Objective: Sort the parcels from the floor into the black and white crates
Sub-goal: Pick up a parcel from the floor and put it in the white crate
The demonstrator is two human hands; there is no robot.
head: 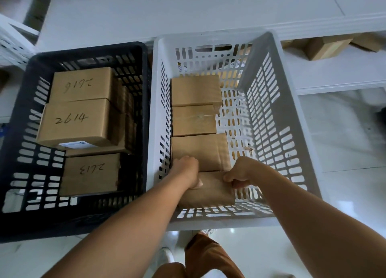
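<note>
A white crate point(269, 85) stands on the right and a black crate point(144, 102) on the left, side by side. Inside the white crate a brown cardboard parcel point(211, 191) lies at the near end, behind a row of three more parcels point(194, 120) along the left wall. My left hand point(186, 169) grips the near parcel's left edge and my right hand point(240, 173) grips its right edge. The black crate holds three parcels point(79, 119) marked 2616, 2614 and 2613.
More cardboard boxes point(328, 46) lie on the floor beyond the white crate at the upper right. A white shelf edge point(334, 85) runs along the right. My legs and shoes point(200, 254) stand just in front of the crates.
</note>
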